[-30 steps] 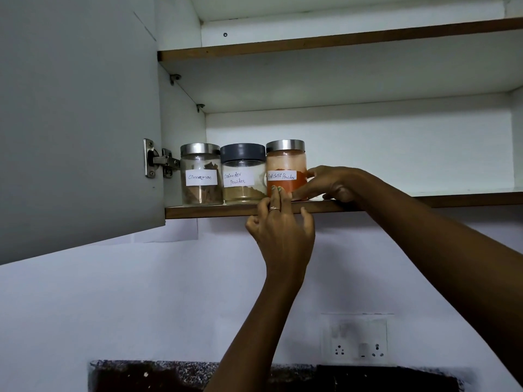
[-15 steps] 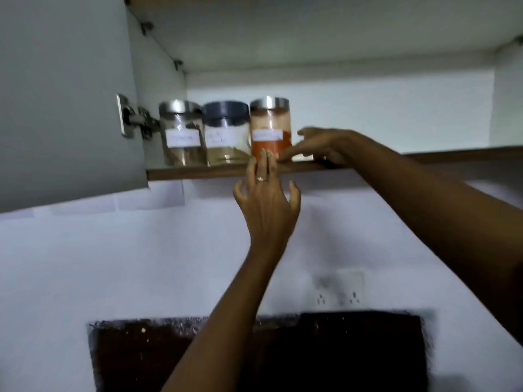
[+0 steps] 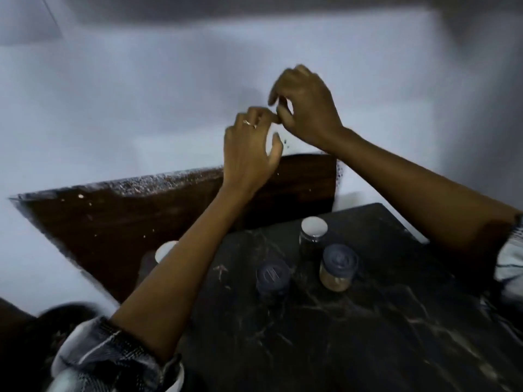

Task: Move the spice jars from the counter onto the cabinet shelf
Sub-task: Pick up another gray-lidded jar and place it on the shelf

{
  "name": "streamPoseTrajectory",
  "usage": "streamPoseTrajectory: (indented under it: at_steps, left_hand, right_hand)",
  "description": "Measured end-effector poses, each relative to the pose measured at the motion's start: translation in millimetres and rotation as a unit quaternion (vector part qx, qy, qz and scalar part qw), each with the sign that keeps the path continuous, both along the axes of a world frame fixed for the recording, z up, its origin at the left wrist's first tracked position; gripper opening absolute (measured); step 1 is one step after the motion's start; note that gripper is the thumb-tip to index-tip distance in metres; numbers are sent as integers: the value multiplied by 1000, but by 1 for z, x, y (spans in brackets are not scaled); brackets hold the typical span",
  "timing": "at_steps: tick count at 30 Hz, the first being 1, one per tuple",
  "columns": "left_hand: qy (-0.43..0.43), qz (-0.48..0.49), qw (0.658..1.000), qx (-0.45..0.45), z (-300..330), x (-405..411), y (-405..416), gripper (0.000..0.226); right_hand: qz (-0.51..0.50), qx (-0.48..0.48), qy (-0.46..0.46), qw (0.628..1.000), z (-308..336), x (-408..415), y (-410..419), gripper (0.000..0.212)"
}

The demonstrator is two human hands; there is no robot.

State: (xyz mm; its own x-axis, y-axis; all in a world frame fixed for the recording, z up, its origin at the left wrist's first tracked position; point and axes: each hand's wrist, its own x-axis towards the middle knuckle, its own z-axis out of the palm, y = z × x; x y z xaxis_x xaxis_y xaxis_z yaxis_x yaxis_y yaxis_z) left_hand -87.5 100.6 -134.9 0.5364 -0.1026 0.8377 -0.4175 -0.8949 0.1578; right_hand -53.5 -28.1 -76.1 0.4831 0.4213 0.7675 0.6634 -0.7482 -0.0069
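Both hands, left (image 3: 249,148) and right (image 3: 307,108), hover empty above counter (image 3: 368,321) jars (image 3: 338,267).

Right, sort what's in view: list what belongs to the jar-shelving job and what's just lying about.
Job:
- white-lid jar
- tan-spice jar
- dark jar
- half-hidden white-lid jar
- left hand, right hand, both holding nothing
- counter

Lying about:
- brown backsplash
- white wall
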Motion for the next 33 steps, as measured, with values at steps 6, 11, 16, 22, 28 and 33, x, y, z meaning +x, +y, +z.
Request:
streamPoseTrajectory:
  at_steps: [6,11,16,22,28,33]
  left_hand:
    - [181,-64,981,-10,-106,-23,-47,27]
    - [342,-103,924,-136,-188,-46,-79,34]
    - [499,-104,837,-198,-249,-54,-105,58]
    - [609,-101,746,-249,-294,-39,-129,79]
    - [635,-100,703,-304,-318,-29,-147,83]
    - [623,-90,706,-325,-326,-28,-151,80]
  right_hand:
    - [-19,-44,146,988,-113,-19,-58,15]
    - [-29,-55,239,969,-189,-31,-94,15]
    - [-65,-100,338,934,-242,-29,-119,23]
    - [-96,-179,511,835,-275,-14,-133,65]
    - [-84,-231,593,767,-295,-8,-140,93]
    - [-88,-223,568,787,-304,-6,-137,91]
